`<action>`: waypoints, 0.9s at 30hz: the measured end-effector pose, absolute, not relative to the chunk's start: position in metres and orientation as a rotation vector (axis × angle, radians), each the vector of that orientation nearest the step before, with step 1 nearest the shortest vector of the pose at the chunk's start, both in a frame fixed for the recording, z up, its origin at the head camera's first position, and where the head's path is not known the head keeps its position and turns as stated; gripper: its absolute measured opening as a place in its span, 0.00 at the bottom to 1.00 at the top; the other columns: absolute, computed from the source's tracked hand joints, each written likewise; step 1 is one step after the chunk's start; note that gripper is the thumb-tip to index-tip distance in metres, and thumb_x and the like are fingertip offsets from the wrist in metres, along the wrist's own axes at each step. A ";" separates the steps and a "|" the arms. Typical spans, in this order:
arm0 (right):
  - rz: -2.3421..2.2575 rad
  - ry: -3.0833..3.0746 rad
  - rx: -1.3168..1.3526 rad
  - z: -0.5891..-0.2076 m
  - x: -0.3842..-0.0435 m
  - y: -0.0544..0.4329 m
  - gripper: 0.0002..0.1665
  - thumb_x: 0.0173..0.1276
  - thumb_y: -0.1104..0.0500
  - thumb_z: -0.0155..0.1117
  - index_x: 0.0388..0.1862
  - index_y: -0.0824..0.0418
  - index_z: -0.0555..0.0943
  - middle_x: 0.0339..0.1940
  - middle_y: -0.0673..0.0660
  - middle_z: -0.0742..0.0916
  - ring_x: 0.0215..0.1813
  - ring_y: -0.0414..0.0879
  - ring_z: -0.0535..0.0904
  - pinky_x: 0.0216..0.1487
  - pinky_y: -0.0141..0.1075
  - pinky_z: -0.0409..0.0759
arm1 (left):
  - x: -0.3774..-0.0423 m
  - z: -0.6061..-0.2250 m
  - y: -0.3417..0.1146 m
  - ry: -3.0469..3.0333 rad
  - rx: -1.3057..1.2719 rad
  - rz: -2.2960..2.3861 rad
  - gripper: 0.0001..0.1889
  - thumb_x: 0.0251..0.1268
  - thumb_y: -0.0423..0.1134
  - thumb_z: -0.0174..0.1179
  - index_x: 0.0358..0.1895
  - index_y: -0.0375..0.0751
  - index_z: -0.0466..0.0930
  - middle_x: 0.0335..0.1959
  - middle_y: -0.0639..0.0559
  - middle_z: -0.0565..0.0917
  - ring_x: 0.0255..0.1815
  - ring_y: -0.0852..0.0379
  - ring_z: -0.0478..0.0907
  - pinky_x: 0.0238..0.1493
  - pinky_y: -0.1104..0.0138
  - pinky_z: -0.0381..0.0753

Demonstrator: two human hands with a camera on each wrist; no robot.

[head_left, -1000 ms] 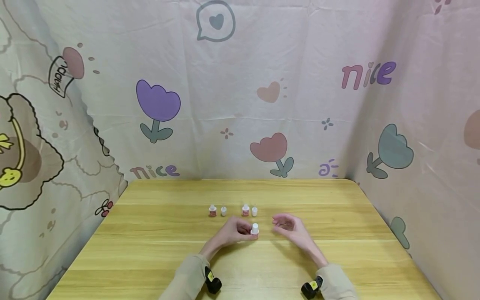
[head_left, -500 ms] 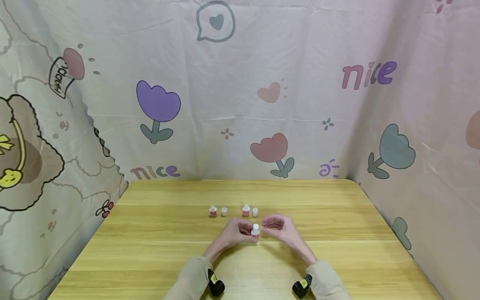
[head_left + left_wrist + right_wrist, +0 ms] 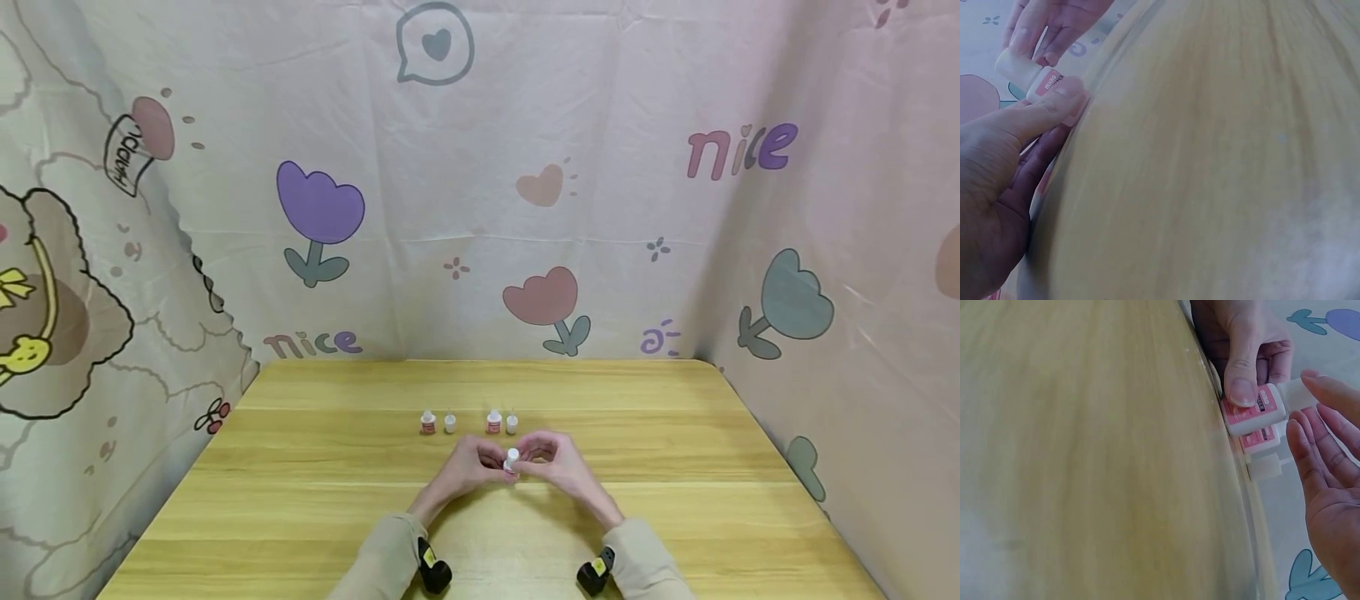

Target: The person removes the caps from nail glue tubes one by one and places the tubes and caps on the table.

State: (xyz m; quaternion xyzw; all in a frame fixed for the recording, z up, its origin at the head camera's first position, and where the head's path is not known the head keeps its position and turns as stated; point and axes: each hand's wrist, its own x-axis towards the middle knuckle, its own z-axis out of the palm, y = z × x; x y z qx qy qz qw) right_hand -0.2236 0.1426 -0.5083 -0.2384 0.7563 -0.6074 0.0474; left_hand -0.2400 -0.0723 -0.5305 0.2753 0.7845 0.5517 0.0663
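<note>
Between my hands a small white bottle with a pink label [image 3: 1260, 410] stands upright, its white cap [image 3: 513, 454] on top. My left hand [image 3: 467, 467] grips the bottle's body, the thumb [image 3: 1243, 391] lying across the label in the right wrist view. From the other side my right hand [image 3: 558, 463] has thumb and fingertips around the cap, pinching it. Behind them stand two similar bottles, a left one [image 3: 428, 423] and a right one [image 3: 493, 422]. Each has a white nozzle on top and a removed white cap beside it, the left cap [image 3: 450, 424] and the right cap [image 3: 512, 424].
The wooden table [image 3: 300, 467] reaches back to a printed cloth [image 3: 442, 183] hung behind and at both sides. A black wrist camera sits on each wrist, the left one [image 3: 434, 570] and the right one [image 3: 595, 572], over beige sleeves.
My right hand has moved left, from apart from the bottle to its cap. My left hand keeps its grip on the bottle nearly in place.
</note>
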 end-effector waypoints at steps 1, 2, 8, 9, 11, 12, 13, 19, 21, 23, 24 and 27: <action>-1.848 2.310 -0.714 -0.508 -0.224 0.142 0.17 0.61 0.63 0.74 0.46 0.70 0.82 0.40 0.69 0.87 0.38 0.36 0.83 0.44 0.29 0.83 | -0.240 -0.531 -0.072 2.359 0.838 1.674 0.10 0.51 0.34 0.77 0.37 0.39 0.90 0.34 0.42 0.91 0.31 0.63 0.87 0.38 0.72 0.86; -1.842 2.314 -0.706 -0.508 -0.224 0.141 0.17 0.61 0.63 0.75 0.46 0.70 0.83 0.39 0.69 0.87 0.38 0.36 0.83 0.44 0.29 0.83 | -0.240 -0.532 -0.072 2.353 0.844 1.686 0.10 0.51 0.34 0.77 0.37 0.39 0.90 0.34 0.42 0.91 0.31 0.62 0.87 0.37 0.72 0.86; -1.788 2.382 -0.671 -0.509 -0.227 0.137 0.17 0.58 0.62 0.77 0.43 0.67 0.84 0.35 0.61 0.88 0.34 0.37 0.82 0.39 0.29 0.82 | -0.241 -0.534 -0.072 2.329 0.850 1.730 0.10 0.51 0.33 0.77 0.37 0.38 0.90 0.34 0.40 0.91 0.30 0.61 0.87 0.36 0.72 0.86; -1.779 2.396 -0.666 -0.509 -0.227 0.136 0.17 0.58 0.61 0.78 0.42 0.67 0.84 0.34 0.60 0.88 0.34 0.36 0.82 0.38 0.29 0.82 | -0.241 -0.534 -0.072 2.331 0.847 1.728 0.10 0.51 0.33 0.77 0.38 0.38 0.90 0.34 0.40 0.91 0.30 0.61 0.88 0.36 0.72 0.86; -1.762 2.425 -0.644 -0.508 -0.228 0.134 0.17 0.56 0.61 0.79 0.41 0.66 0.84 0.33 0.58 0.88 0.33 0.36 0.81 0.37 0.29 0.82 | -0.241 -0.534 -0.072 2.334 0.847 1.726 0.10 0.51 0.33 0.77 0.38 0.38 0.90 0.34 0.41 0.91 0.31 0.58 0.88 0.36 0.72 0.86; -1.755 2.439 -0.641 -0.508 -0.228 0.133 0.16 0.56 0.61 0.79 0.41 0.65 0.84 0.32 0.58 0.87 0.32 0.36 0.81 0.36 0.28 0.81 | -0.241 -0.533 -0.072 2.335 0.847 1.722 0.10 0.51 0.33 0.77 0.38 0.38 0.90 0.34 0.41 0.91 0.31 0.57 0.89 0.37 0.71 0.86; -1.751 2.448 -0.643 -0.507 -0.228 0.132 0.16 0.56 0.61 0.79 0.40 0.65 0.84 0.32 0.58 0.87 0.32 0.36 0.80 0.35 0.28 0.81 | -0.240 -0.533 -0.072 2.336 0.849 1.720 0.10 0.51 0.33 0.77 0.38 0.38 0.90 0.34 0.41 0.91 0.32 0.55 0.89 0.37 0.71 0.86; -1.755 2.481 -0.665 -0.506 -0.226 0.129 0.14 0.56 0.64 0.78 0.38 0.67 0.83 0.31 0.64 0.86 0.30 0.36 0.78 0.32 0.27 0.78 | -0.239 -0.531 -0.071 2.351 0.851 1.702 0.10 0.52 0.33 0.76 0.39 0.38 0.90 0.35 0.41 0.91 0.33 0.51 0.90 0.37 0.71 0.86; -1.759 2.485 -0.659 -0.505 -0.226 0.129 0.13 0.55 0.64 0.79 0.37 0.66 0.84 0.31 0.63 0.86 0.30 0.36 0.78 0.32 0.27 0.78 | -0.239 -0.531 -0.071 2.357 0.849 1.697 0.10 0.52 0.34 0.76 0.39 0.38 0.90 0.35 0.42 0.91 0.33 0.53 0.90 0.37 0.71 0.86; -1.752 2.492 -0.650 -0.505 -0.226 0.129 0.13 0.55 0.63 0.79 0.36 0.65 0.84 0.31 0.61 0.86 0.30 0.36 0.79 0.32 0.27 0.79 | -0.239 -0.531 -0.071 2.360 0.846 1.693 0.10 0.53 0.34 0.76 0.39 0.38 0.90 0.35 0.42 0.91 0.32 0.54 0.90 0.37 0.72 0.86; -1.744 2.499 -0.647 -0.506 -0.226 0.130 0.13 0.55 0.62 0.79 0.36 0.64 0.84 0.31 0.60 0.87 0.31 0.36 0.79 0.33 0.27 0.79 | -0.239 -0.531 -0.072 2.362 0.845 1.692 0.10 0.53 0.34 0.76 0.39 0.38 0.91 0.35 0.42 0.91 0.32 0.55 0.90 0.37 0.72 0.86; -1.724 2.513 -0.650 -0.506 -0.226 0.130 0.12 0.56 0.61 0.79 0.36 0.62 0.85 0.31 0.58 0.87 0.31 0.36 0.80 0.34 0.28 0.81 | -0.239 -0.531 -0.072 2.363 0.840 1.689 0.10 0.53 0.34 0.76 0.39 0.39 0.91 0.35 0.43 0.92 0.32 0.55 0.90 0.37 0.72 0.86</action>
